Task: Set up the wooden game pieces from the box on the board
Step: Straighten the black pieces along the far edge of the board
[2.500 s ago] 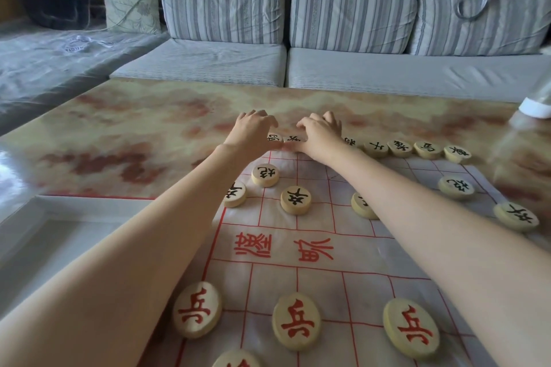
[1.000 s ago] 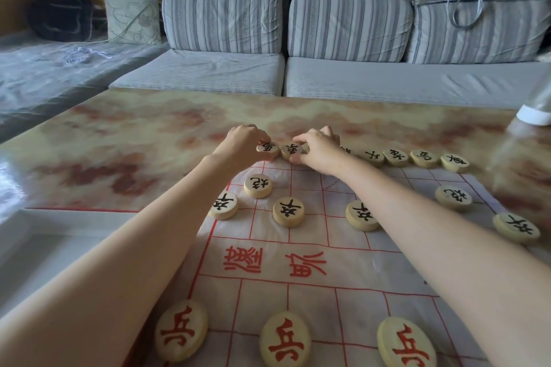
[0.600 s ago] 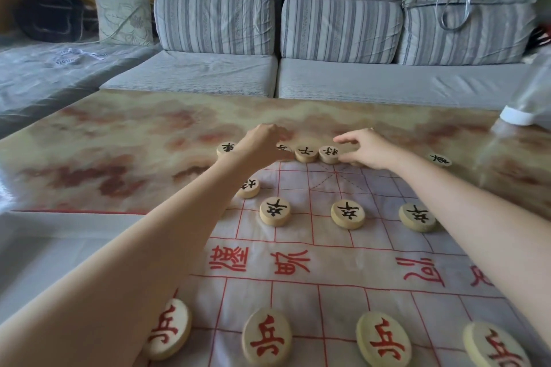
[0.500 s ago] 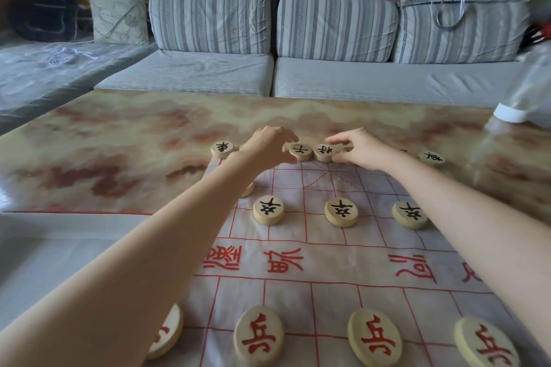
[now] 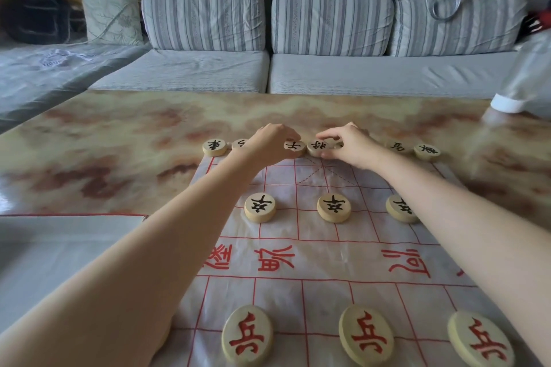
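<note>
Both your arms reach to the far edge of the board (image 5: 328,262), a thin sheet with red grid lines lying on the marbled table (image 5: 104,158). Your left hand (image 5: 272,143) is curled over the back row, fingers folded down, with a black-lettered piece (image 5: 294,147) touching its fingertips on the right side; whether it actually grips that piece I cannot tell. Your right hand (image 5: 348,144) pinches the neighbouring black piece (image 5: 317,147) between thumb and forefinger, the other fingers loosely bent. These two discs lie flat, just beside each other, at the middle of the far edge.

The back row runs left to right along that edge, with a corner piece (image 5: 214,147) at the far-left corner and another corner piece (image 5: 427,151) towards the far-right corner. Three black soldiers (image 5: 260,206) lie flat in a row nearer you, their characters upside down from your side. Three red soldiers (image 5: 247,335) lie along the near edge, upright to you.
</note>
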The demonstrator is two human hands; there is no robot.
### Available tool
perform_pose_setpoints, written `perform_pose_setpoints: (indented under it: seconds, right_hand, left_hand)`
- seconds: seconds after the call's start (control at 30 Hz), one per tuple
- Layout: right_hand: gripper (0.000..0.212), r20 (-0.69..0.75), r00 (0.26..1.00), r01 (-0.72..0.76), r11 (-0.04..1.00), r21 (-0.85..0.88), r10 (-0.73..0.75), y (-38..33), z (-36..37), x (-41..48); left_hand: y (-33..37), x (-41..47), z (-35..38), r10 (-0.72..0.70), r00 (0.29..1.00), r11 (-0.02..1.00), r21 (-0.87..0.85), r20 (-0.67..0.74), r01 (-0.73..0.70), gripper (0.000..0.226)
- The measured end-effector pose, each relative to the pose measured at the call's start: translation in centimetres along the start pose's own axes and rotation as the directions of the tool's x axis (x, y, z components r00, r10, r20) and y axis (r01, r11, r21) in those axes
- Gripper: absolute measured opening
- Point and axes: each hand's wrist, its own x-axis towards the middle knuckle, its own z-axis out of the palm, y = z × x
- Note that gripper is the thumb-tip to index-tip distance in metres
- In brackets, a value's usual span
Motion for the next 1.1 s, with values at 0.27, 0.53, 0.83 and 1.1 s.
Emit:
perform_pose_setpoints:
  seconds: [0.27,0.53,0.83,1.1]
  right_hand:
    - [0.051,0.015,1.000,0.004,1.000,-0.019,-0.004,0.0,0.3,-0.1]
    - [0.043,-0.115,0.993,0.035,0.993,0.113,-0.022,-0.7,0.6,-0.4]
    - [0.045,-0.090,0.995,0.052,0.997,0.056,-0.047,-1.5,-0.2,-1.6]
    - [0.046,-0.063,0.998,0.028,0.999,0.033,-0.025,-2.0,-0.3,-1.8]
  left_hand:
    - [0.0,-0.2,0.3,0.004,1.000,1.000,-0.025,-0.022,-0.004,0.038]
    - [-0.2,0.1,0.5,-0.022,0.999,0.999,-0.049,-0.040,0.020,0.041]
    - [-0.3,0.4,0.5,0.007,0.995,0.996,0.090,-0.101,0.002,0.041]
    - [0.0,0.9,1.6,0.004,0.990,0.997,0.079,-0.143,0.007,0.059]
